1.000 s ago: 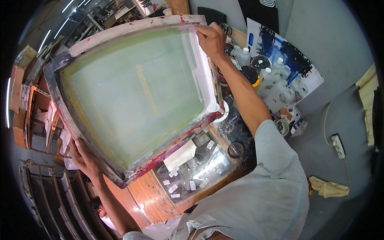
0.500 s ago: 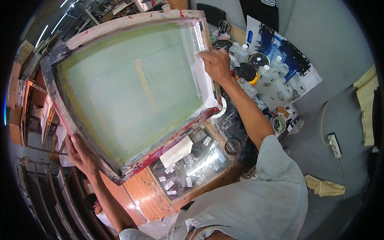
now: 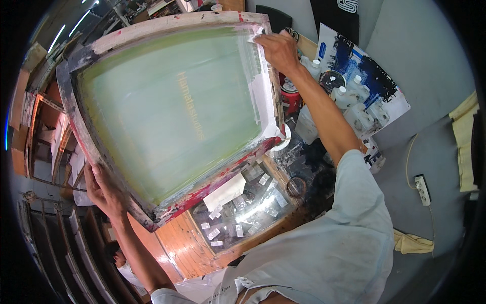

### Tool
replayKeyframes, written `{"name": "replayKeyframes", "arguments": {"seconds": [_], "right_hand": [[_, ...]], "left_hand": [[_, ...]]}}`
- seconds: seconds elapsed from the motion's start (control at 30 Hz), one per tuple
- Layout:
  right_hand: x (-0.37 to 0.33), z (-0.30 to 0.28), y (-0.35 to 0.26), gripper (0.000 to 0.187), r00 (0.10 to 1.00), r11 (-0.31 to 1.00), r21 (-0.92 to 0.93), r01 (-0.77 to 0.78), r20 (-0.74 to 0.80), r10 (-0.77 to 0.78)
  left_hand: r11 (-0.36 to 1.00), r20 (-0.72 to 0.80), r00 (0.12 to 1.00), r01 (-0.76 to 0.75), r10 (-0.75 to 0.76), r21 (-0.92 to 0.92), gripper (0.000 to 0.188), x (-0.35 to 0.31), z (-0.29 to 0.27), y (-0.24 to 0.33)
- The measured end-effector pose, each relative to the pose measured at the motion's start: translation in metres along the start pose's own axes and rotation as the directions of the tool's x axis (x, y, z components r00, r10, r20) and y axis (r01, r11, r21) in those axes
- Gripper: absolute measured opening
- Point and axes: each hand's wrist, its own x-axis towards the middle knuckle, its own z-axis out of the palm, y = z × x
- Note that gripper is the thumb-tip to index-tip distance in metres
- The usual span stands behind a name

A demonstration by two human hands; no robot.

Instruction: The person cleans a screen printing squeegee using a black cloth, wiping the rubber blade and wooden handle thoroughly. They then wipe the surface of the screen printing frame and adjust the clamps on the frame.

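Note:
A wooden screen-printing frame (image 3: pixel 174 20) with pale green mesh and faint yellow lettering is held up tilted before me. My left hand (image 3: pixel 105 192) grips its lower left side, thumb on the near face. At the upper right inner corner, my right hand (image 3: pixel 278 50) has its fingers pinched together against the frame. Something small and white shows at those fingertips; its kind is unclear. White coating (image 3: pixel 262 99) runs down the right inner edge to the lower right corner. Dried red and dark stains mark the wood.
Below lies a glass-topped table (image 3: pixel 271 202) with small labelled pieces and a paper sheet (image 3: pixel 225 192). Plastic jugs (image 3: pixel 359 119) and a red can (image 3: pixel 290 99) stand to the right. A power strip (image 3: pixel 421 190) hangs farther right. Shelving and a person (image 3: pixel 124 263) are at left.
My right hand has moved up along the frame's right edge to the upper corner. The frame has shifted slightly right, with my left hand still gripping it.

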Motion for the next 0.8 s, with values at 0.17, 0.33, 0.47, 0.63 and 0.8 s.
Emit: {"name": "replayKeyframes", "arguments": {"seconds": [0.17, 0.33, 0.47, 0.63, 0.8], "right_hand": [[-0.048, -0.024, -0.031, 0.019, 0.991, 0.999, 0.021, -0.033, 0.132, 0.03], [-0.105, -0.045, -0.072, 0.023, 0.974, 0.988, 0.097, -0.122, 0.204, 0.1], [-0.124, -0.054, -0.084, 0.022, 0.95, 0.979, 0.1, -0.178, 0.278, 0.144], [-0.062, -0.031, -0.061, 0.017, 0.982, 0.973, 0.128, -0.19, 0.028, 0.188], [-0.058, -0.011, -0.063, 0.016, 0.983, 0.971, 0.154, -0.183, 0.036, 0.18]], "left_hand": [[1.0, 0.007, 1.0, 0.021, -0.021, -0.005, 0.044, 0.0, -0.002, 0.003], [1.0, 0.001, 1.0, 0.0, 0.0, 0.016, 0.043, 0.0, -0.003, -0.001], [1.0, -0.018, 1.0, 0.013, -0.014, -0.016, 0.041, 0.0, 0.0, 0.0], [0.999, 0.001, 1.0, 0.031, -0.031, -0.012, 0.04, 0.002, -0.002, 0.0], [1.0, 0.01, 1.0, 0.016, -0.016, 0.014, 0.037, 0.002, -0.001, 0.004]]}}
